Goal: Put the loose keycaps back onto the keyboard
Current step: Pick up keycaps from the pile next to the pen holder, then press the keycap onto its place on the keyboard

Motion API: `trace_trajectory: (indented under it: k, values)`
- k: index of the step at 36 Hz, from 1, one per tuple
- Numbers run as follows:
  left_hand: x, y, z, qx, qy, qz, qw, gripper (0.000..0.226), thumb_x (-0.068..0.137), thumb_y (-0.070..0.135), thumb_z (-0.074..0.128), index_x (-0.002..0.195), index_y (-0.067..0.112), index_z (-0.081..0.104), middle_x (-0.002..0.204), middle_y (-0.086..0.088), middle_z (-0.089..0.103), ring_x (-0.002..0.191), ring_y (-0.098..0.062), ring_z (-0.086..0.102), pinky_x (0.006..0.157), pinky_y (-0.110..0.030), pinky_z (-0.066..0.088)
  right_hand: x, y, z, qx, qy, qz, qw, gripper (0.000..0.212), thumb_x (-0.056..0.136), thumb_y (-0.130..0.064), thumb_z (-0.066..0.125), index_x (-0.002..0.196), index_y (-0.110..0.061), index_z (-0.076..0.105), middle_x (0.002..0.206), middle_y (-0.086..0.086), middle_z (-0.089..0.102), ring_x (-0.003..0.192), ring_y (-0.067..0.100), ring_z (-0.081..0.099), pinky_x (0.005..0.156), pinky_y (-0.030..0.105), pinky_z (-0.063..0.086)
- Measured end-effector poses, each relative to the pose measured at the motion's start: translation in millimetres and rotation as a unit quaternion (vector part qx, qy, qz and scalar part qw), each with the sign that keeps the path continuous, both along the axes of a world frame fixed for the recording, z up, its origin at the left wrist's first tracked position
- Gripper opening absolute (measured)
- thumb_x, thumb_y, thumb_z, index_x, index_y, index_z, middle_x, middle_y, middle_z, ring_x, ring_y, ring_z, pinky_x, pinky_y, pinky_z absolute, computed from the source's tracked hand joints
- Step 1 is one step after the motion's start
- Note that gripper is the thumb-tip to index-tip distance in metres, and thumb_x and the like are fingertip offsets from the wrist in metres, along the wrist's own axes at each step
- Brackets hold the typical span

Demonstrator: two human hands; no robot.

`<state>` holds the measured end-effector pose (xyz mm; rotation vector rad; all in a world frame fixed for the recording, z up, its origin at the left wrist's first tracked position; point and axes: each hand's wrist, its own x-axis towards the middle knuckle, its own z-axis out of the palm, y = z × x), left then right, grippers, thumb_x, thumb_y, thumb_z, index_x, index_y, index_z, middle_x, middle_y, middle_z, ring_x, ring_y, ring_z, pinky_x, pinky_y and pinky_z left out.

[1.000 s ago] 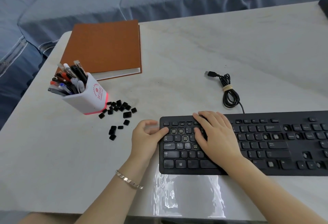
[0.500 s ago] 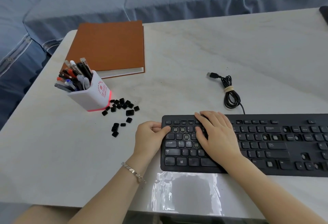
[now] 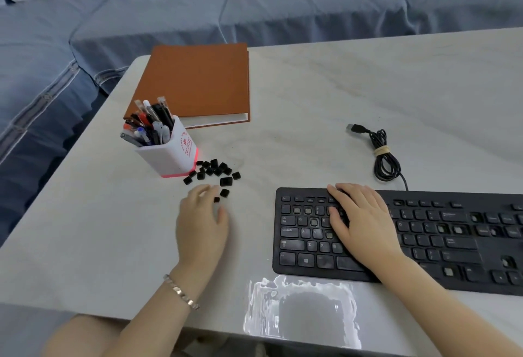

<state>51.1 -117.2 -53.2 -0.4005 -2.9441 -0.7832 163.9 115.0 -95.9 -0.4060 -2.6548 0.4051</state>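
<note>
I see my left hand (image 3: 202, 225) at centre-left of frame, fingers loosely spread, gripping nothing, just below the keycaps (image 3: 215, 171) beside the cup (image 3: 169, 155). My right hand (image 3: 360, 223) lies flat, fingers straight, on the keyboard (image 3: 441, 243) at lower right.

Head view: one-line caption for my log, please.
Left hand hovers by the loose keycaps beside the pen holder; right hand rests on the keyboard.

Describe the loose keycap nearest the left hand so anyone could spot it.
Start at the white pen holder left of the keyboard; black keycaps spill from its base. The target keycap sits lowest, apart from the cluster, closest to the left hand.
</note>
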Motion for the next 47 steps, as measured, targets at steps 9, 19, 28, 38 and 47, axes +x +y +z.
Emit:
trace_trajectory:
  k: [9,19,28,38,47]
  values:
    - [-27,-28,-13,0.002,-0.092,0.068,0.993,0.029,0.084,0.030,0.068,0.108,0.013,0.064,0.109,-0.003,0.054,0.093,-0.020,0.055,0.070,-0.029,0.040,-1,-2,1,-0.003,-0.005,0.000,1.000,0.043,0.085,-0.032,0.039,0.112,-0.011,0.066,0.108,0.005,0.064,0.104,0.021,0.052,0.102,0.036,0.030]
    - [-23,-15,-10,0.042,-0.090,0.024,0.995,0.019,0.089,0.019,0.062,0.104,0.008,0.065,0.090,0.001,0.062,0.079,-0.011,0.054,0.074,-0.017,0.039,0,-2,4,-0.007,-0.005,0.002,1.000,0.043,0.085,-0.031,0.040,0.112,-0.011,0.066,0.107,0.005,0.064,0.103,0.021,0.052,0.102,0.034,0.029]
    - [0,15,34,0.382,-0.349,0.106,0.849,0.016,0.092,0.011,0.058,0.079,0.005,0.065,0.077,-0.006,0.065,0.060,-0.007,0.066,0.050,-0.018,0.051,1,-2,6,-0.018,-0.025,0.005,1.000,0.043,0.085,-0.031,0.040,0.112,-0.010,0.065,0.108,0.005,0.064,0.103,0.022,0.052,0.101,0.036,0.031]
    - [31,47,75,0.457,-0.566,-0.003,0.685,0.019,0.086,0.015,0.055,0.091,0.002,0.067,0.068,-0.005,0.066,0.058,-0.006,0.064,0.049,-0.016,0.052,3,-11,42,-0.280,-0.008,0.055,0.958,0.038,0.085,-0.012,0.063,0.121,-0.026,0.058,0.117,-0.018,0.053,0.113,-0.004,0.042,0.096,-0.002,0.019]
    - [41,60,78,0.413,-0.624,-0.081,0.658,0.030,0.074,0.023,0.059,0.094,0.003,0.066,0.076,-0.002,0.066,0.062,-0.007,0.064,0.051,-0.017,0.051,9,-31,96,-0.477,0.033,0.167,0.862,0.027,0.080,-0.016,0.063,0.098,-0.036,0.066,0.100,-0.017,0.066,0.090,0.001,0.063,0.081,0.011,0.045]
